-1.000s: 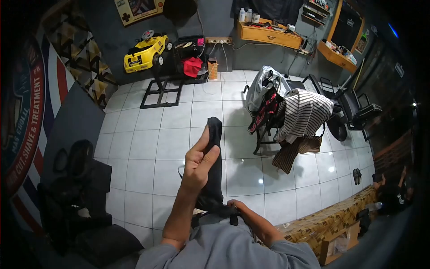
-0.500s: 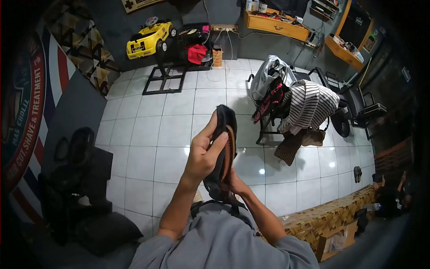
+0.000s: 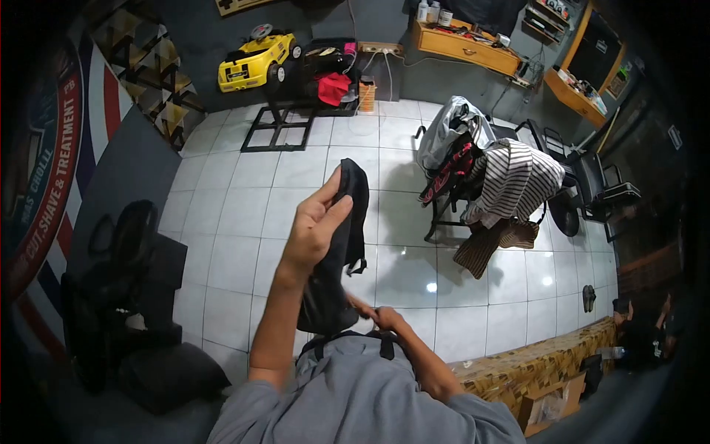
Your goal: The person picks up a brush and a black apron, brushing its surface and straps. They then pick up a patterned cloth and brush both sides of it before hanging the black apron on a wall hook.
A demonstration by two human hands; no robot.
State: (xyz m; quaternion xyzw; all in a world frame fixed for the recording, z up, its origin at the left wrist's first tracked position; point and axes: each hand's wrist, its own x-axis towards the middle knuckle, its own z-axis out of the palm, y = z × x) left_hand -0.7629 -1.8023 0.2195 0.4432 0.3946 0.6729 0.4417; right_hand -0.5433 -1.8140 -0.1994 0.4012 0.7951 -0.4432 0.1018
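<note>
My left hand (image 3: 314, 229) is closed around the upper end of a soft black bag (image 3: 329, 296), with the thumb pressed on its near face. The bag hangs long and tilted in front of my body, and a black strap with a buckle (image 3: 358, 266) dangles from its right side. Low at the bag's right edge, my right hand (image 3: 386, 318) has its fingers curled around a slim brown thing (image 3: 359, 304) that looks like a handle. Its far end is hidden behind the bag, and I cannot tell its kind.
A chair piled with a striped cloth (image 3: 518, 174) and a silver-grey cover (image 3: 451, 133) stands ahead right. A yellow toy car (image 3: 259, 63) is at the back wall, near a black metal frame (image 3: 277, 129). A patterned bench (image 3: 532, 351) with an open cardboard box (image 3: 551, 407) lies right. Another person sits beyond.
My left hand has moved left and up with the bag, which has turned so its brown-edged inside is out of sight. My right hand has shifted away from the bag's lower side, holding the brown thing.
</note>
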